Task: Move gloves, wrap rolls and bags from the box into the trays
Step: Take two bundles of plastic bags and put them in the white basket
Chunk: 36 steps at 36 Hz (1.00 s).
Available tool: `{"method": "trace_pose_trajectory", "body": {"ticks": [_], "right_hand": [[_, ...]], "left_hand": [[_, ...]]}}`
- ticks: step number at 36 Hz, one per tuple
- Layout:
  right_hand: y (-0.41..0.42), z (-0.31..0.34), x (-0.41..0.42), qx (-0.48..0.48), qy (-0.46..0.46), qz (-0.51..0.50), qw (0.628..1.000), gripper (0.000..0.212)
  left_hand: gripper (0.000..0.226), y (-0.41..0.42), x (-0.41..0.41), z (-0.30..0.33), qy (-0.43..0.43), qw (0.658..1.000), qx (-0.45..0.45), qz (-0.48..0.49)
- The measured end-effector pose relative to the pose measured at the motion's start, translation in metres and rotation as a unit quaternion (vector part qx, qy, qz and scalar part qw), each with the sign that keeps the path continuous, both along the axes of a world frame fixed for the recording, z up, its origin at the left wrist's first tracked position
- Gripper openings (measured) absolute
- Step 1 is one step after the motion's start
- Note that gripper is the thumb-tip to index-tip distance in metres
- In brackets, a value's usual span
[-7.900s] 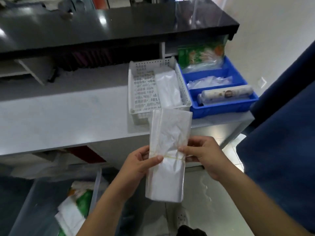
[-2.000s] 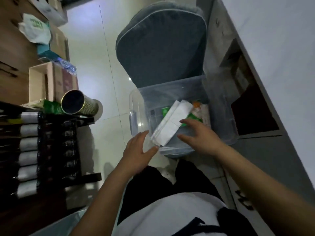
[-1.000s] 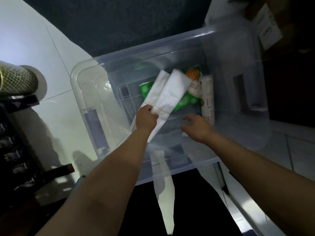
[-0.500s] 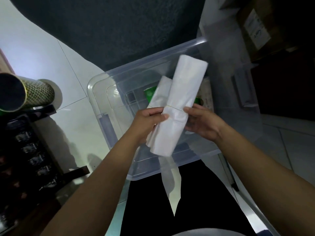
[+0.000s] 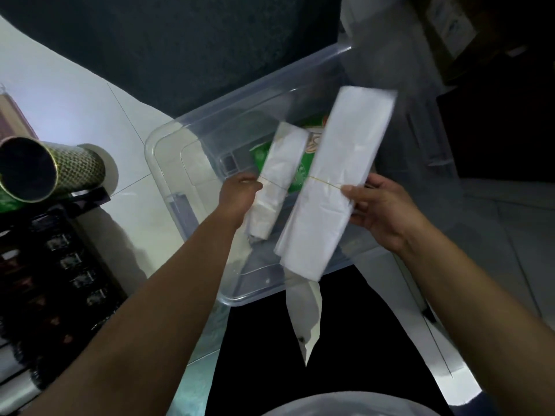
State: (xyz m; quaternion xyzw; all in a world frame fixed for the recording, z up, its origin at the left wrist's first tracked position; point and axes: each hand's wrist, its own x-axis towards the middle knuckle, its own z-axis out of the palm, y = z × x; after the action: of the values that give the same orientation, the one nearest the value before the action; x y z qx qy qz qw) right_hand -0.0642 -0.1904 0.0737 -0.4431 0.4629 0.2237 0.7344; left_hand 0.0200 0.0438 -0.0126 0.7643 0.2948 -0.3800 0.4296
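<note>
Two banded bundles of clear plastic bags are held above the clear plastic box [image 5: 168, 163] on the floor. My left hand [image 5: 238, 195] grips the narrow bundle [image 5: 279, 178] at its rubber band. My right hand [image 5: 380, 210] grips the wide bundle [image 5: 339, 181] at its band, a little to the right. Between the bundles, a green packet [image 5: 295, 175] shows on the box bottom. The trays are out of view.
A dark padded chair [image 5: 180, 49] stands behind the box. A green-patterned tube [image 5: 45, 169] lies on a black rack [image 5: 54, 265] at the left. Dark cabinet shelves are at the upper right. White floor tiles surround the box; my legs are right below it.
The two bundles, held together half a second ago, are now apart, one in each hand. They were lifted out of the box during the last second.
</note>
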Motion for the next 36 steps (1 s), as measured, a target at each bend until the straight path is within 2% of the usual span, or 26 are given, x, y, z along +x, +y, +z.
{"method": "trace_pose_trajectory", "body": {"ticks": [3, 6, 11, 17, 23, 26, 31, 33, 36], "right_hand": [[-0.001, 0.003, -0.007, -0.023, 0.000, -0.015, 1.000, 0.031], [-0.002, 0.005, -0.016, -0.042, -0.003, -0.044, 0.998, 0.024], [-0.007, 0.002, -0.031, -0.047, 0.007, -0.065, 0.997, 0.023], [-0.014, -0.002, -0.041, -0.063, 0.018, -0.074, 0.995, 0.025], [-0.017, 0.004, -0.045, -0.060, 0.005, -0.075, 0.995, 0.025], [-0.018, 0.005, -0.044, -0.060, 0.004, -0.077, 0.995, 0.027], [-0.015, 0.016, -0.040, -0.064, 0.005, -0.081, 0.995, 0.028], [-0.016, 0.024, -0.038, -0.065, 0.002, -0.076, 0.995, 0.026], [-0.015, 0.037, -0.037, -0.073, 0.007, -0.058, 0.996, 0.023]], "left_hand": [[0.045, -0.002, -0.003, -0.014, 0.010, 0.992, 0.057, -0.113], [0.056, -0.011, -0.005, -0.026, 0.004, 0.978, 0.080, -0.193], [0.073, -0.030, -0.012, -0.054, 0.008, 0.981, 0.089, -0.173], [0.085, -0.041, -0.017, -0.085, -0.001, 0.957, 0.206, -0.207], [0.088, -0.043, -0.015, -0.104, -0.002, 0.936, 0.267, -0.229], [0.078, -0.045, -0.014, -0.105, 0.004, 0.937, 0.269, -0.222], [0.026, -0.039, -0.016, -0.082, -0.051, 0.970, 0.160, -0.178], [0.021, -0.036, -0.017, -0.060, -0.073, 0.965, 0.147, -0.204], [0.027, -0.033, -0.018, -0.018, -0.118, 0.953, 0.150, -0.235]]}}
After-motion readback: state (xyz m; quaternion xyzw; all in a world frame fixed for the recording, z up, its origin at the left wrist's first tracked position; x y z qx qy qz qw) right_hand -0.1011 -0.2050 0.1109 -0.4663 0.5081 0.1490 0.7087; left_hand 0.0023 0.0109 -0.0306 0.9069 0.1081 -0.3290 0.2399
